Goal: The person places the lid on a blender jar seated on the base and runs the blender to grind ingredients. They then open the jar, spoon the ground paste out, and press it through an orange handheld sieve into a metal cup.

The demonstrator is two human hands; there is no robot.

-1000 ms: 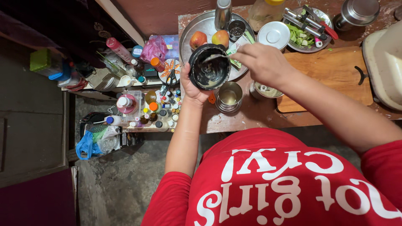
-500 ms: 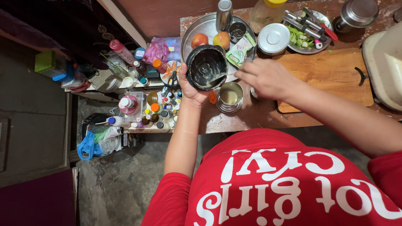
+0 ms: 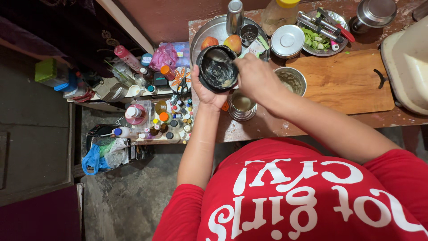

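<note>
Black bowl (image 3: 218, 69) cupped from below in left hand (image 3: 206, 93), held above bench (image 3: 267, 125) edge; right hand (image 3: 255, 79) fingers closed on spoon (image 3: 218, 56) inside — best scraped wall to centre, bowl tilted toward steel cup (image 3: 243, 103).

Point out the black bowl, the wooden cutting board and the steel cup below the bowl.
black bowl (image 3: 217, 71), head view, inner wall.
wooden cutting board (image 3: 343, 78), head view, bare middle.
steel cup (image 3: 242, 103), head view, liquid surface inside.

Red short-sleeved t-shirt (image 3: 312, 196), large white lettering across chest, sleeves ending above elbows, forearms bare, left hand (image 3: 208, 91) and right hand (image 3: 255, 78) without gloves
</note>
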